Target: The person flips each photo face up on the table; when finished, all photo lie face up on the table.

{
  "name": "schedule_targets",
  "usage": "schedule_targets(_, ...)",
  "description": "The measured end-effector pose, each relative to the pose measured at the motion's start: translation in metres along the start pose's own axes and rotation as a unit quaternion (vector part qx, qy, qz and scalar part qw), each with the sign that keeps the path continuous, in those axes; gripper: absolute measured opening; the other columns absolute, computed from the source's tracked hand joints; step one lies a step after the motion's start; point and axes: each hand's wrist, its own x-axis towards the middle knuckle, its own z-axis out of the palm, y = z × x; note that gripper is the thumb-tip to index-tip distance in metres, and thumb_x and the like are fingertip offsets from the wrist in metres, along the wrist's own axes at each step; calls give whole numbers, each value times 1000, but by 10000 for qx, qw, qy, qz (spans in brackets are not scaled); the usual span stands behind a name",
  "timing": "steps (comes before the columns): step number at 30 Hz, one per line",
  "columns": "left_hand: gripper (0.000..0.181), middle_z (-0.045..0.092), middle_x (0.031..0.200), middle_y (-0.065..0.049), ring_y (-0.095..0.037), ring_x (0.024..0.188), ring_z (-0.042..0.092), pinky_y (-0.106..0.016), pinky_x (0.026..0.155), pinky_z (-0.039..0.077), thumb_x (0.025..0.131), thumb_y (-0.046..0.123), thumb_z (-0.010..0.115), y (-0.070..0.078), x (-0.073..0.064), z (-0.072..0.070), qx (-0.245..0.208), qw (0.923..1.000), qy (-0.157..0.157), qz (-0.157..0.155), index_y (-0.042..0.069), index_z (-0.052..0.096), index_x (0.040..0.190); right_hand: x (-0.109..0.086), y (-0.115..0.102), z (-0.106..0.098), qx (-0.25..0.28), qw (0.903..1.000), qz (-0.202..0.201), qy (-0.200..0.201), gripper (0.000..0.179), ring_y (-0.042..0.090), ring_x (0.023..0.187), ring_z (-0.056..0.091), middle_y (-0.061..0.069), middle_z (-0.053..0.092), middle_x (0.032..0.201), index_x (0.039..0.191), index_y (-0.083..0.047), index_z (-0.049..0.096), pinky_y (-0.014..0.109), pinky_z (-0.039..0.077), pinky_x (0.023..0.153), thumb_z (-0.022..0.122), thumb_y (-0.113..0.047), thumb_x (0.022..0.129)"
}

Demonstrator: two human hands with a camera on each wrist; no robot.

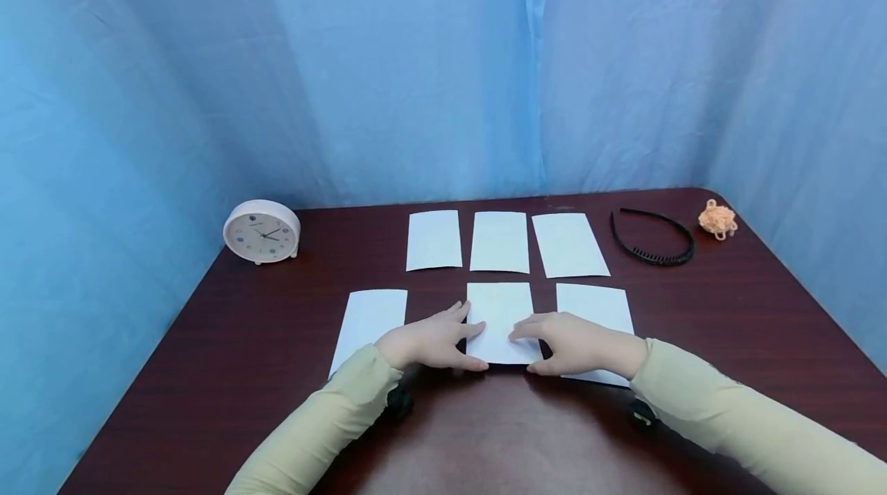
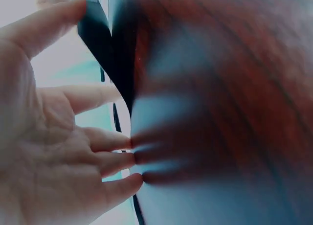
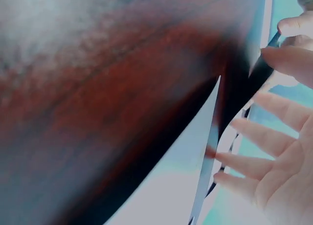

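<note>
Both hands are at the middle white sheet of paper in the front row. The left hand lies at its left side, fingers spread and mostly straight, thumb at the near left corner. From the right, the right hand reaches over the sheet, its thumb by the near right corner. In the left wrist view, the left thumb touches the sheet's raised, dark edge. In the right wrist view, the right hand has straight, spread fingers. I see no clear pinch.
A left sheet and a right sheet flank the middle one. Behind lie three more: left, middle, right. A white clock, a black headband and a peach-coloured knotted thing stand outward.
</note>
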Motion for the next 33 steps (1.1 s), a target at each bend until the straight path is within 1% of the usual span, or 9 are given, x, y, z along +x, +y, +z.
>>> schedule_targets(4,61,13,159,-9,-22,147,10,-40,116,22,94,53,48,-4,-5,-2,-340,9993,-127,31,22,39,145,-3,4,-1,282,9990,-269,224,30,8,86,61,4,69,111,117,-8,66,29,52,78,63,-14,87)
schedule_targets(9,57,20,158,-6,-20,146,16,-40,115,24,95,53,46,-8,-8,-1,-677,9976,2,138,24,42,144,-3,7,0,725,9933,-411,799,21,1,78,60,0,71,101,111,-9,68,26,52,74,58,-12,93)
schedule_targets(12,52,40,149,-4,-16,138,35,-35,111,33,93,46,54,-9,-5,0,-659,9951,534,501,20,50,139,-1,8,0,882,9879,-279,1242,19,-1,75,59,-1,71,96,109,-9,69,26,52,73,58,-13,94)
schedule_targets(14,45,58,132,-3,-12,119,55,-29,101,43,92,37,60,-10,-2,0,-633,9900,1022,743,17,57,132,1,8,-1,1075,9825,-84,1517,20,-2,65,52,1,70,90,111,-8,68,24,49,67,59,-12,93)
schedule_targets(16,36,69,111,-1,-6,91,63,-23,84,49,91,27,64,-9,0,1,-680,9824,1510,866,14,63,124,3,8,-2,1247,9758,90,1794,21,-3,60,43,3,70,91,112,-7,66,22,45,64,59,-12,93)
schedule_targets(20,16,72,82,-2,-2,58,47,-18,61,41,90,17,65,-8,2,1,-992,9685,2169,723,9,71,102,6,5,-4,1578,9608,455,2233,24,0,54,36,2,67,86,115,-6,65,22,41,58,59,-12,93)
schedule_targets(27,5,68,73,1,-4,59,47,-18,59,40,87,12,68,-2,2,-2,-1510,9377,3058,658,9,70,83,9,6,-10,2526,9249,1129,2609,26,19,51,50,3,53,61,119,-11,62,25,43,51,57,-19,96)
schedule_targets(30,12,61,66,2,-6,57,45,-19,55,39,86,10,69,-1,3,-3,-1934,9156,3468,628,9,63,76,12,5,-13,2899,9054,1298,2817,29,25,54,53,8,56,69,122,-7,60,28,45,51,57,-18,96)
schedule_targets(33,13,60,65,-1,-7,58,50,-20,56,43,85,9,70,1,3,-6,-2361,8880,3903,583,7,61,76,14,3,-17,3178,8865,1455,3033,31,18,58,56,15,62,86,124,-4,58,29,49,56,56,-17,96)
